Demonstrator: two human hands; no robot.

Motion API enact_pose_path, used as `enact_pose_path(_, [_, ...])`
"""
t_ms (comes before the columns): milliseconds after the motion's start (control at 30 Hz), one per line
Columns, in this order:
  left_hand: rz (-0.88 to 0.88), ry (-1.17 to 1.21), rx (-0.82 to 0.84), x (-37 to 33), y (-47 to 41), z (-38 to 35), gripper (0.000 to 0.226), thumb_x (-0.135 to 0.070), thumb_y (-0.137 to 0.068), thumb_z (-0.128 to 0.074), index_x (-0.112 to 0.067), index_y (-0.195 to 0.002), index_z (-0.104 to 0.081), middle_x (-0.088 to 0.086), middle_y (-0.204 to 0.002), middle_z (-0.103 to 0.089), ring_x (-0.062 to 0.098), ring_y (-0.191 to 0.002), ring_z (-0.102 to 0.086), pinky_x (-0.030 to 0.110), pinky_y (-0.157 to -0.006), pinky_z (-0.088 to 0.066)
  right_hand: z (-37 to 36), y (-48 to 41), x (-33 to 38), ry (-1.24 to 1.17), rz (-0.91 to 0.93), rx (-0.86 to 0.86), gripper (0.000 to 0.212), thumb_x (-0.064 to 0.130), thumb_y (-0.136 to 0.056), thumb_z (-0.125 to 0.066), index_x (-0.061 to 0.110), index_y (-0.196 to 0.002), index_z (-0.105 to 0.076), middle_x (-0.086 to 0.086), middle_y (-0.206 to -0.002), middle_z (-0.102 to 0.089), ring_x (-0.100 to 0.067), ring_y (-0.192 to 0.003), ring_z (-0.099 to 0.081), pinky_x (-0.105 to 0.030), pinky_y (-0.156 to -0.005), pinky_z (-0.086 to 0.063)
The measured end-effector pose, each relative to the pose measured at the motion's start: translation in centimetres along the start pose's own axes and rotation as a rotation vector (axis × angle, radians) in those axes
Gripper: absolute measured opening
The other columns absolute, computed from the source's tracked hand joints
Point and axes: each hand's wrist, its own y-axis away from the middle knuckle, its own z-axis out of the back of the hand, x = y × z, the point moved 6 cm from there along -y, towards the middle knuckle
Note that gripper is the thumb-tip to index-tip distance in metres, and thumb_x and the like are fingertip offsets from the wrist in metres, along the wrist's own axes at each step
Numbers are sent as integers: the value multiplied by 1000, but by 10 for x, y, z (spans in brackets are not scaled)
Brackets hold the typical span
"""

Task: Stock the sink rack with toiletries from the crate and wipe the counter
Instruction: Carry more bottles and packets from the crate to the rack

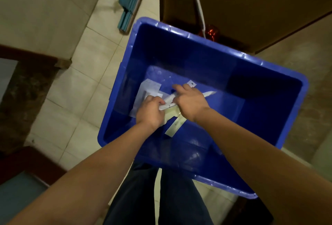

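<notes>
From the head camera, a blue plastic crate (206,63) is seen on the tiled floor (75,81); both hands are lowered into it. White packets (150,88) lie on its bottom; their print is too blurred to be read. The left hand (150,112) is closed around a bundle of slim sachets (168,106); the right hand (190,101) is curled onto the same bundle, forefinger extended. A teal mop (132,0) lies beyond.

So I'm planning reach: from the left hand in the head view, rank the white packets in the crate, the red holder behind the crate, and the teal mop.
1. white packets, touching the left hand
2. red holder, beyond crate's far rim
3. teal mop, top left floor
</notes>
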Motion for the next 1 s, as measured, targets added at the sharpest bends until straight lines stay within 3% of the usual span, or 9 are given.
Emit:
enact_pose_path(133, [27, 11, 27, 17, 0, -14, 32, -13, -87, -56, -26, -117, -58, -2, -128, -47, 18, -110, -52, 36, -86, -51, -18, -18, 12, 70, 62, 89, 34, 14, -87, -56, 23, -117, -69, -2, -156, -30, -27, -146, -17, -42, -116, -19])
enact_pose_path(267, [58, 32, 22, 22, -4, -16, 31, -12, -88, -54, -25, -116, -55, -2, -126, -50, 20, -105, -54, 39, -85, -51, -28, -30, 8, 44, 48, 166, 37, 9, -87, -53, 24, -117, -68, 3, -139, -50, -23, -136, -34, -49, -120, -7])
enact_pose_path(433, [46, -3, -56, 13, -7, -1, 28, -12, -88, -54, -21, -114, -50, -1, -113, -59, 22, -97, -58, 37, -77, -48, -8, -27, -2, -3, 66, 87, 26, 10, -89, -46, 17, -103, -67, -4, -109, -59, -28, -112, -49, -44, -116, -19])
enact_pose_path(500, [19, -17, -59, 5, -7, 6, 32, -12, -88, -56, -20, -117, -48, -1, -114, -60, 23, -98, -59, 38, -77, -49, 3, -19, -6, -72, 48, 92, 18, 16, -91, -45, 16, -96, -63, -6, -102, -56, -29, -104, -51, -39, -97, -34])
enact_pose_path(567, [15, -17, -44, -4, -4, 14, 38, -13, -87, -56, -21, -123, -46, 0, -117, -60, 24, -97, -60, 39, -78, -51, 14, -8, -12, -215, -52, 141, 14, 24, -92, -45, 17, -85, -54, -4, -93, -52, -28, -96, -52, -33, -75, -34])
enact_pose_path(700, [-12, 64, -47, -31, 5, 34, 42, -18, -86, -59, -22, -126, -46, 0, -119, -60, 24, -102, -59, 40, -84, -50, 25, 20, -30, -592, -402, 245, 23, 30, -93, -44, 17, -75, -51, 0, -78, -53, -24, -78, -51, -29, -58, -33])
enact_pose_path(867, [-153, 75, -128, -66, 24, 63, 67, -21, -90, -62, -16, -147, -28, 4, -154, -29, 24, -140, -30, 40, -111, -34, 42, 61, -31, -1082, -666, 136, 21, 18, -88, -47, 13, -68, -51, -7, -71, -57, -24, -67, -53, -30, -62, -39])
enact_pose_path(1000, [-181, 222, -93, -85, 44, 82, 85, -22, -91, -64, -20, -154, -6, 1, -161, -14, 25, -139, -35, 42, -108, -40, 61, 98, -17, -1349, -769, 9, 13, 10, -82, -46, 6, -75, -56, -14, -69, -61, -26, -62, -55, -33, -64, -43])
